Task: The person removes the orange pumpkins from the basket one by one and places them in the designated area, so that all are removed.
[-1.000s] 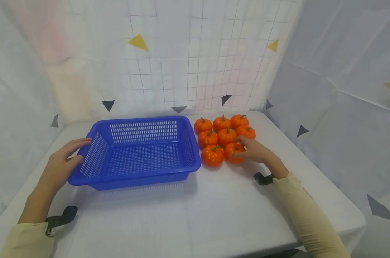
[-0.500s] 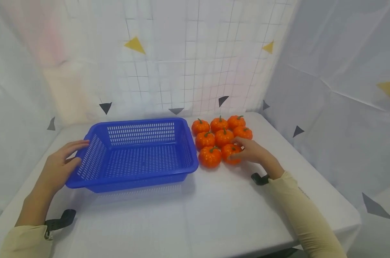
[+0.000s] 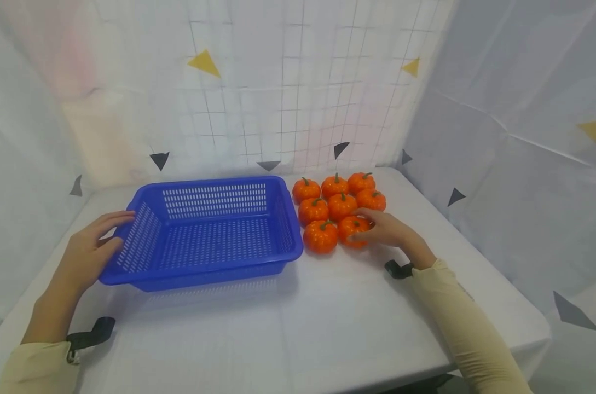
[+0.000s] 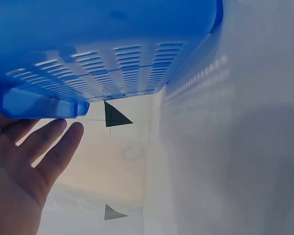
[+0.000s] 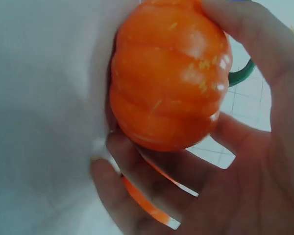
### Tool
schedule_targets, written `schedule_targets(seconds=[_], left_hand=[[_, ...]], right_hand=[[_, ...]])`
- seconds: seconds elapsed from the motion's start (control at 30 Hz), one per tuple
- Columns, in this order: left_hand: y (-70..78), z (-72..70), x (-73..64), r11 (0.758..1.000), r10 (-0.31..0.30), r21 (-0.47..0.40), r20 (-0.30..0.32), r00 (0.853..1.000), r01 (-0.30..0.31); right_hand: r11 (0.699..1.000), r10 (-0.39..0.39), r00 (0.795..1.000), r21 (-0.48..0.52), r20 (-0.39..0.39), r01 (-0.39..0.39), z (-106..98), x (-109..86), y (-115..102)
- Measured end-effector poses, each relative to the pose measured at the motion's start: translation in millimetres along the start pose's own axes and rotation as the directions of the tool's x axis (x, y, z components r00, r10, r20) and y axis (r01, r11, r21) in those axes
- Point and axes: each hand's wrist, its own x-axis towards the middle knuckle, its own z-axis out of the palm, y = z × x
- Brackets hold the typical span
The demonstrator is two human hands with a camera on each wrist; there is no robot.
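A blue plastic basket [image 3: 219, 241] with slotted walls stands on the table. My left hand [image 3: 83, 254] is at its left rim, the fingers fairly straight and spread. In the left wrist view these fingers [image 4: 59, 152] reach up to the underside of the basket's rim [image 4: 39, 110]. At the front right of a cluster of small orange pumpkins, my right hand [image 3: 383, 230] holds one pumpkin [image 5: 169, 78] from its right side. Thumb and fingers curve round opposite sides of it in the right wrist view, its green stem [image 5: 242, 73] pointing away from the table.
Several other orange pumpkins [image 3: 320, 237] sit in close rows just right of the basket. The white table [image 3: 258, 339] meets a white sheet [image 3: 248, 98] behind and a grey-white sheet [image 3: 519, 164] on the right.
The head view has shifted slightly. Both hands, the basket and the pumpkins keep their places relative to one another.
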Motion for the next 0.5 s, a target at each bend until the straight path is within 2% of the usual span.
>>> schedule_targets(seconds=[0.2,0.5], left_hand=[[-0.5,1.2,-2.5,1.0,-0.002,-0.002,0.01,1.0,0.002],[4.3,-3.0,-1.1,1.0,0.02,0.015,0.018,1.0,-0.02]], right_hand=[[1.0,0.003,1.0,0.015,0.01,-0.003,3,-0.9,7],[0.999,-0.039,0.999,-0.008,0.005,0.039,-9,-7.0,1]])
